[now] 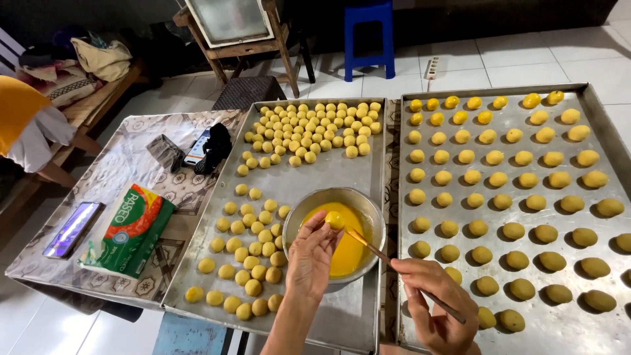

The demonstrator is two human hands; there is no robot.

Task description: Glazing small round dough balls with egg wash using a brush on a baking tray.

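My left hand (310,258) pinches a small yellow dough ball (334,219) over a metal bowl (363,205) of yellow egg wash. A thin wooden-handled brush (376,249) is gripped in my right hand (434,304), and its tip touches the ball. The bowl stands on the left metal tray (319,176), which carries several unglazed dough balls (307,129) at the back and a cluster (246,253) at the front left. On the right tray (595,104) lie rows of glazed balls (503,201).
A green tissue pack (129,229) and a phone (72,228) lie on the patterned cloth at left. Another phone and dark small items (197,148) sit further back. A wooden stand, a blue stool (370,36) and a bench stand behind on the tiled floor.
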